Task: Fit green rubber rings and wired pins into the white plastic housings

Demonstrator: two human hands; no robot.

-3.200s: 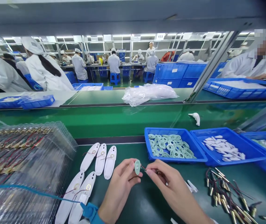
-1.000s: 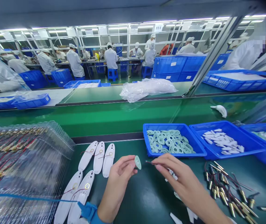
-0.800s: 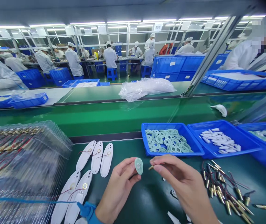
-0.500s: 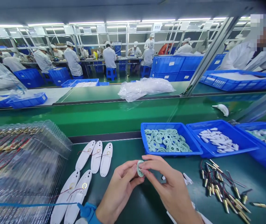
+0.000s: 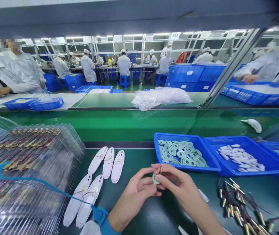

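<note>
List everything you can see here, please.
Ring: one, pale green, between the hands.
Rings: many, pale green, in blue crate.
Pieces: many, white, in next blue crate.
Shells: five, white, on green bench.
Wired pins: many, brass, bench right.
Stacked trays: several, clear, bench left.
Bag: one, clear, far belt.
Co-workers: several, white coats, beyond.
Wrist strap: one, blue, left wrist.
Left hand: one, bare, pinching ring.
Right hand: one, bare, pinching ring.

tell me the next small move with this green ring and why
I'd probably settle the thin red wires flat against the pale green ring with the right hand, since they stick up above its fingers while the left hand helps steady the ring. The white shells nearby have their wires lying across them.
</note>
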